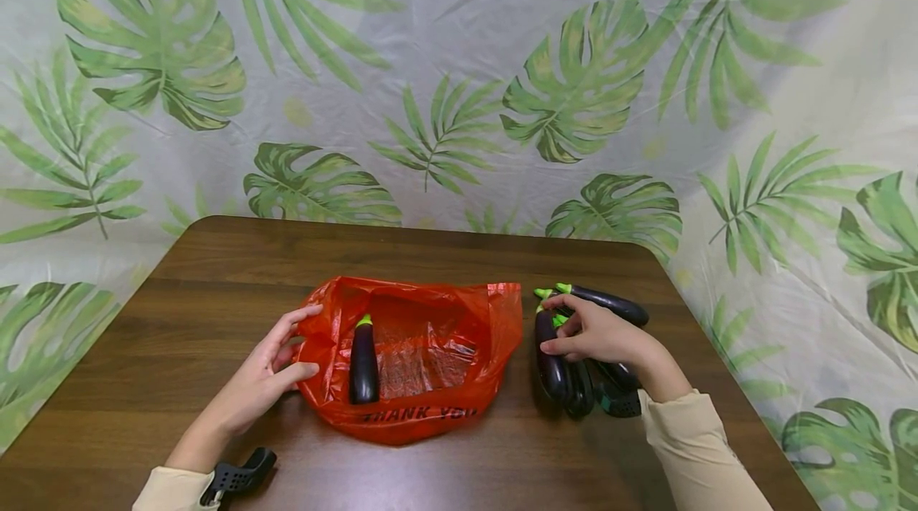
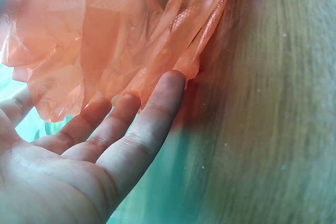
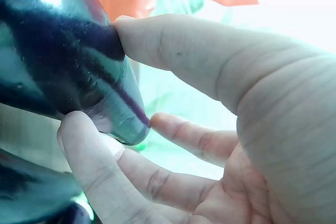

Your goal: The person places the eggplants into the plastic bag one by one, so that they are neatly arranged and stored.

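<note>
- A red plastic bag [image 1: 505,328] lay on the wooden table [image 1: 179,312], its wide mouth spread open, with the words "THANK YOU" printed along its 6 o'clock side
- Inside the bag, 1 eggplant [image 1: 363,366] lay towards the 9 o'clock side of the opening, its green stem end pointing to 12 o'clock
- The left hand [image 1: 265,367] was at the bag's 9 o'clock side, its fingers loosely extended and well parted from the thumb; fingertips touched the thin plastic without curling round it
- The right hand [image 1: 602,336] was well apart from it, at the bag's 3 o'clock side, partly closed, with its thumb and a finger pinching the sides of a dark purple eggplant [image 1: 551,363]
- That pinched eggplant lay at the 9 o'clock edge of a group, its stem end towards 12 o'clock
- In the same group, a farther eggplant [image 1: 610,304] lay at 1 o'clock and a nearer eggplant [image 1: 579,395] at 6 o'clock; the hand hid part of the group, so the full count could not be told
- Cream sleeves [image 1: 696,439] covered both forearms, and a black strap [image 1: 246,473] showed at the left wrist
- Beyond the table, at 12 o'clock, hung a leaf-printed cloth [image 1: 445,41]
</note>
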`<state>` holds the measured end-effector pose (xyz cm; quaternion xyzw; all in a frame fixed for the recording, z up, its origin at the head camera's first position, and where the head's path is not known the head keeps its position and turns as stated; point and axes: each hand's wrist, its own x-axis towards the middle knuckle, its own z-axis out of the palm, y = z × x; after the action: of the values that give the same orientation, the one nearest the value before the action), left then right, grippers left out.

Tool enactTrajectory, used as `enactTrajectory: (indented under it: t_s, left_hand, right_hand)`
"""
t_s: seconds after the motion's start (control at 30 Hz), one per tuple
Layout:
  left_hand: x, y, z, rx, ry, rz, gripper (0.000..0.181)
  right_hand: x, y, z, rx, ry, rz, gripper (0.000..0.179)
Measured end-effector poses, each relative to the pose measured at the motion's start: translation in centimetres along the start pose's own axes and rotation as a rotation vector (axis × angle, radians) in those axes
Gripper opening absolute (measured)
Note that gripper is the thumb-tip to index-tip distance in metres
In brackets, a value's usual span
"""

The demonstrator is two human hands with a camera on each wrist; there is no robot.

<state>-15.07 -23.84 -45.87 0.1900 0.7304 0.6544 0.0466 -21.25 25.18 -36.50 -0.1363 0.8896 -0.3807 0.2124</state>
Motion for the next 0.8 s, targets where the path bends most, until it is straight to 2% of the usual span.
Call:
enactTrajectory:
  t_s: [0.27,0.5,0.8]
  left_hand:
    - [0.0,0.0,0.0,0.003,0.000,0.011,0.069]
    - [0.0,0.0,0.0,0.006,0.002,0.008,0.068]
    - [0.0,-0.1,-0.1,-0.009,-0.012,0.031,0.068]
  right_hand:
    - [-0.6,-0.6,-1.3,0.014,0.042,-0.006,0.077]
    - [-0.9,-1.8,-2.7,-0.029,0.066,-0.025,0.077]
    - [-0.8,-2.9,-3.8,0.002,0.094,-0.023,0.078]
